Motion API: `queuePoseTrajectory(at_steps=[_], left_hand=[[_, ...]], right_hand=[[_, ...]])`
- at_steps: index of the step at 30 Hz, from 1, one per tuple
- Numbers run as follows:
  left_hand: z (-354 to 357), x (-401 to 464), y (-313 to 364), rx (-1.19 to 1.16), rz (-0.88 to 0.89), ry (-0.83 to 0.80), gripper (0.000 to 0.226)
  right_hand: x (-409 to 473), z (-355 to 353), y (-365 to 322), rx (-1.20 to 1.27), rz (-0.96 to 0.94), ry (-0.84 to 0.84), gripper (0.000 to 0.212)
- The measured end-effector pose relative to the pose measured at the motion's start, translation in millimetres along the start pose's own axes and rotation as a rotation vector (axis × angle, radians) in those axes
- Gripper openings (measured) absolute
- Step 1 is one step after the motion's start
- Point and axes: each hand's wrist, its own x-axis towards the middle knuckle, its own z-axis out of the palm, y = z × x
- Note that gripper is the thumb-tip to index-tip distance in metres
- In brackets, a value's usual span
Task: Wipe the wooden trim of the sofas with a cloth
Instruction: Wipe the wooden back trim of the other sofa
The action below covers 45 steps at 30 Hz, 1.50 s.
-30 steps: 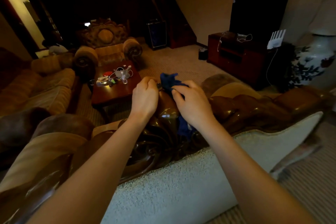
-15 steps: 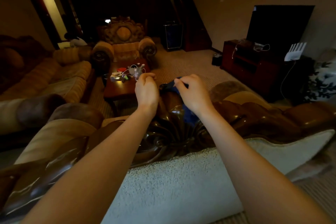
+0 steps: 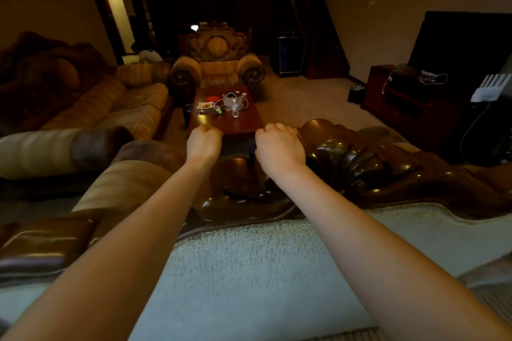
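I stand behind a sofa whose top carries dark, glossy carved wooden trim (image 3: 346,158). Both my hands reach over the crest of that trim with fingers curled. My left hand (image 3: 203,144) and my right hand (image 3: 278,147) are about a hand's width apart. A dark blue cloth (image 3: 238,148) runs between them as a dim band draped over the far side of the crest, and each hand grips one end. Most of the cloth is hidden by my hands and the wood.
The sofa's pale fabric back (image 3: 263,271) fills the foreground. Beyond stand a cluttered wooden coffee table (image 3: 243,126), a carved armchair (image 3: 219,63), a long striped sofa (image 3: 110,108) at left, and a TV cabinet (image 3: 410,97) with a white router (image 3: 490,88) at right.
My hands have moved apart and forward over the crest, pulling the cloth out between them. The bunched blue cloth seen earlier now lies mostly out of sight. The view has shifted left.
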Motion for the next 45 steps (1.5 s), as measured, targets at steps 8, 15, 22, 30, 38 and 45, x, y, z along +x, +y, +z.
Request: queuePoseTrajectory(at_steps=[8, 15, 22, 30, 38, 45], left_hand=[[0, -14, -17, 0.213, 0.130, -0.161, 0.017], [7, -30, -35, 0.032, 0.138, -0.370, 0.026], [6, -29, -37, -0.122, 0.110, -0.365, 0.027], [3, -29, -39, -0.149, 0.104, -0.390, 0.023], [1, -27, -39, -0.083, 0.148, -0.403, 0.025], [1, -28, -43, -0.069, 0.108, -0.398, 0.025]], right_hand=[[-86, 33, 6, 0.247, -0.174, 0.403, 0.027], [-120, 60, 1, 0.469, 0.364, 0.617, 0.029], [-125, 80, -73, 0.560, 0.398, 0.513, 0.031], [-136, 78, -31, 0.650, 0.529, 0.510, 0.028], [-111, 70, -104, 0.732, 0.470, 0.520, 0.034], [-132, 83, -54, 0.617, 0.592, 0.565, 0.031]])
